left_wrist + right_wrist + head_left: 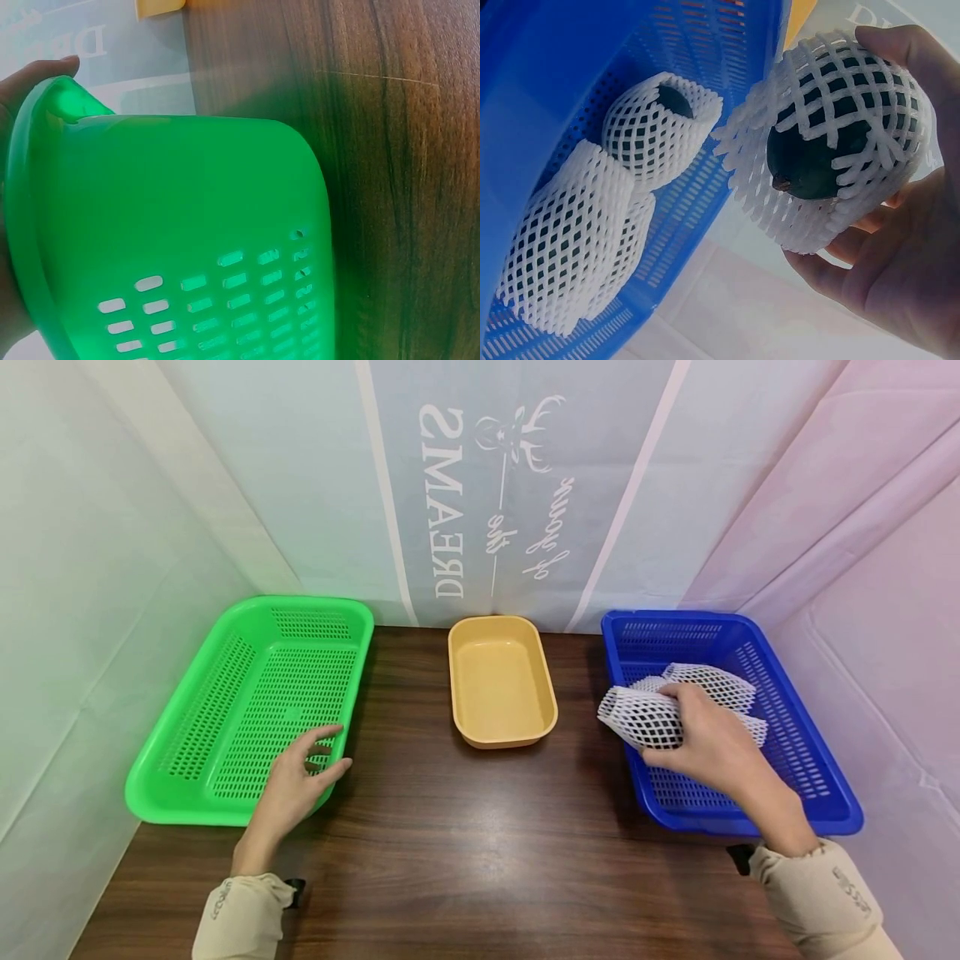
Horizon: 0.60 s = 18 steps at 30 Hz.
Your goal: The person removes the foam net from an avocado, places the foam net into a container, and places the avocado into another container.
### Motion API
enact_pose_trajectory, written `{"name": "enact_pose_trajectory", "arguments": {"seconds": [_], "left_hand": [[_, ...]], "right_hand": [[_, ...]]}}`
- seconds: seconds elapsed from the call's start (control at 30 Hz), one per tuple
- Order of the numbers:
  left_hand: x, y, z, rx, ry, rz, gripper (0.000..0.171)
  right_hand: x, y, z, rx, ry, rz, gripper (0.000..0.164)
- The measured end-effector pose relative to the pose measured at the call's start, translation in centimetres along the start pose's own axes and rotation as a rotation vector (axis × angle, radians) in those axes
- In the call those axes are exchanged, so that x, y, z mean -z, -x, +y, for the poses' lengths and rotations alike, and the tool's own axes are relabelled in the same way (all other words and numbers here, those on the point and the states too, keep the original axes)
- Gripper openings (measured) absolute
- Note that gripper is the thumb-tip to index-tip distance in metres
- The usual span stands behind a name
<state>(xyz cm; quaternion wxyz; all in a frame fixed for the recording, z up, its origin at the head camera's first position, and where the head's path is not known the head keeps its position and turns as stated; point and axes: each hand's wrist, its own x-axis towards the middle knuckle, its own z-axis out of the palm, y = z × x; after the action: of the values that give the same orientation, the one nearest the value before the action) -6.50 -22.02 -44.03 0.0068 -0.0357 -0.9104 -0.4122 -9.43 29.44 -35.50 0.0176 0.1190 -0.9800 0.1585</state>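
Observation:
My right hand (pixel 708 739) grips a dark green fruit in a white foam net (pixel 643 718), held over the left rim of the blue basket (pixel 813 747). In the right wrist view, the fruit's dark skin and small brown stem (pixel 781 183) show through the net's open end, with thumb and fingers around its sides. Several more netted fruits (pixel 570 232) lie in that basket below the hand. At the right rim of the green basket (pixel 142 793), my left hand (pixel 292 781) has its fingers loosely spread and holds nothing. The green basket's wall hides most of this hand in the left wrist view.
A yellow tray (pixel 501 739) stands between the two baskets at the back of the brown wooden table (pixel 480 860). Behind it hangs a printed cloth (pixel 517 527), and pale cloth walls close in both sides.

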Motion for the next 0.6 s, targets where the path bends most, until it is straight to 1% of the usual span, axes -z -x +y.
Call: {"name": "enact_pose_trajectory", "arguments": {"seconds": [0.23,0.43,0.6], "left_hand": [[0.0,-0.1,-0.1,-0.024,-0.006,0.023,0.05],[0.1,-0.2,0.1,-0.028,-0.015,0.027,0.05],[0.0,-0.3,0.1,-0.046,-0.029,0.045,0.05]], "right_hand": [[-0.2,0.0,-0.7,0.025,0.003,0.003,0.082],[-0.5,0.0,-0.9,0.041,0.017,0.019,0.081],[-0.8,-0.1,-1.1,0.047,0.014,0.034,0.081]]}}
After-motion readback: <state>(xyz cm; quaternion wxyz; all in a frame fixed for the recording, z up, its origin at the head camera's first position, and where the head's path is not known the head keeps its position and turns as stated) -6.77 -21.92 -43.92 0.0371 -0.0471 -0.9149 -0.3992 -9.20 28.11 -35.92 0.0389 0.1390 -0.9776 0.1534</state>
